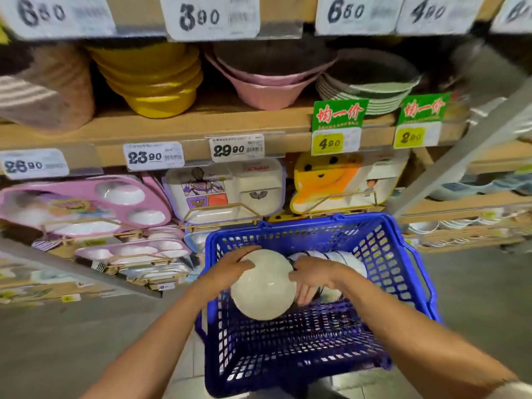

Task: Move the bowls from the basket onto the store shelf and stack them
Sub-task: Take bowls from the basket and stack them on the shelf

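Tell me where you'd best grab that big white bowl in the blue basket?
At its rim, on opposite edges, coming down from above: the bowl is round and smooth, and the basket walls block the sides. The left hand and right hand hold it that way.

Even, fairly bright store light; motion blur smears the top price tags (211, 17) and shelf edges, wide-angle bending curves the borders, the centre sharper.
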Tool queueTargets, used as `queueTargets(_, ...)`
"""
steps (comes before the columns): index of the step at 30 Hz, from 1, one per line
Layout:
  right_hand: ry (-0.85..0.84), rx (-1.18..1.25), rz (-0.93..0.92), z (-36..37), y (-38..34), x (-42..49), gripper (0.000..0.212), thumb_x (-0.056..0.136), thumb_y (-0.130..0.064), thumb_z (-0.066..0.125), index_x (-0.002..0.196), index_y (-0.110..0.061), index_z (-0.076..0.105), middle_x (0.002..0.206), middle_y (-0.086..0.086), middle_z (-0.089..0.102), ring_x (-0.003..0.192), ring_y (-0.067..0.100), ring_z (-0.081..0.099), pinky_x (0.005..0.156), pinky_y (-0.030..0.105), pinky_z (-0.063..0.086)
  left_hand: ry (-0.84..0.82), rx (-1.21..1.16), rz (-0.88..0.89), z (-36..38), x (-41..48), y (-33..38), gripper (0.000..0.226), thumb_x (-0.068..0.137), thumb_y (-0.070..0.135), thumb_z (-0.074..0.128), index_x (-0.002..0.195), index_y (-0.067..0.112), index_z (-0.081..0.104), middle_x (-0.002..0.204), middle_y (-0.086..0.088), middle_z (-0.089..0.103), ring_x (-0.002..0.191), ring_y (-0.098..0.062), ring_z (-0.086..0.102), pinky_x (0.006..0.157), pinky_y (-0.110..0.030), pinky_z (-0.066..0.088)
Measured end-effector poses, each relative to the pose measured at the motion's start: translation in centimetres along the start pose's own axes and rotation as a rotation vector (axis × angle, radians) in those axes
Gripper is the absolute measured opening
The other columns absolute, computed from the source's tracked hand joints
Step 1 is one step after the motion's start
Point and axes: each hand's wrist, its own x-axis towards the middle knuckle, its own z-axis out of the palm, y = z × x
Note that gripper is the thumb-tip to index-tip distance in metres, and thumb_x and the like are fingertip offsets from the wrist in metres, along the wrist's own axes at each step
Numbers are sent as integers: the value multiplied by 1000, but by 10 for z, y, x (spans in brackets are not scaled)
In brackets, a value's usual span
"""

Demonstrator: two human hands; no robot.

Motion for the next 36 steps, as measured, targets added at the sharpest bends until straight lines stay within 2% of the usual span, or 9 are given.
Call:
queueTargets(3, -22, -76, -39, -27, -15, -38, 40, 98, -9, 37, 113, 22, 57, 83, 23, 73, 60, 16, 69, 73, 27, 59, -60, -239, 72, -3, -17, 27, 46, 90, 1, 53, 121, 35, 59, 126, 0, 63, 104, -13, 62, 77, -19, 52)
queueTargets(6, 42, -151, -115, -44, -25, -74, 42, 96, -18, 42, 99, 16, 67, 93, 28, 71, 69, 27, 68, 83, 35, 58, -63, -454, 118, 4, -34, 55, 51, 68, 9, 55, 114, 30, 65, 107, 6, 73, 93, -12, 68, 74, -25, 54)
queueTargets(12, 332, 36, -284, -57, -19, -137, 41, 99, -31, 46, 92, 4, 67, 77, 21, 72, 65, 26, 67, 74, 33, 59, -21, -633, 220, 20, -63, 120, 59, 54, 10, 49, 107, 27, 73, 103, -3, 74, 85, -24, 68, 64, -33, 55)
queueTargets(15, 628, 204, -457, -47, -4, -159, 47, 98, -37, 48, 89, 7, 62, 80, 14, 61, 74, 21, 58, 72, 36, 49, 0, -688, 253, 35, -80, 150, 59, 56, 13, 48, 108, 26, 72, 105, -9, 72, 88, -33, 65, 75, -43, 53)
queueTargets(18, 681, 600, -729, -24, 8, -178, 22, 99, -34, 49, 106, -27, 68, 108, -7, 68, 98, 5, 63, 84, 25, 53, 9, -786, 303, 57, -95, 177, 51, 58, 12, 48, 103, 21, 71, 97, -9, 74, 81, -31, 69, 67, -39, 57)
queueTargets(21, 734, 911, -889, -12, 17, -195, 42, 86, -40, 51, 128, -34, 56, 131, -4, 58, 118, 20, 57, 100, 47, 48, -10, -856, 317, 88, -108, 199, 41, 72, 5, 41, 94, 17, 74, 89, -10, 76, 72, -30, 73, 53, -35, 57)
queueTargets(26, 924, 1177, -960, -18, 45, -241, 29, 96, -21, 46, 106, -38, 67, 104, -11, 70, 104, 20, 63, 92, 48, 51, 66, -844, 317, 153, -127, 236, 38, 77, 5, 40, 100, 15, 69, 93, -11, 75, 86, -35, 66, 72, -39, 55)
queueTargets(32, 967, 1313, -940, -48, 124, -309, 32, 95, -25, 42, 116, -20, 66, 119, 9, 66, 113, 31, 60, 101, 55, 45, 53, -827, 371, 257, -145, 284, 36, 83, 16, 42, 110, 9, 65, 101, -15, 71, 84, -32, 67, 66, -34, 53)
queueTargets(36, 993, 1343, -972, -73, 177, -353, 32, 95, -28, 42, 109, -19, 69, 109, 8, 72, 103, 28, 66, 85, 44, 53, 115, -799, 502, 331, -147, 314, 37, 91, 24, 40, 114, 9, 66, 100, -10, 74, 90, -28, 68, 70, -35, 52)
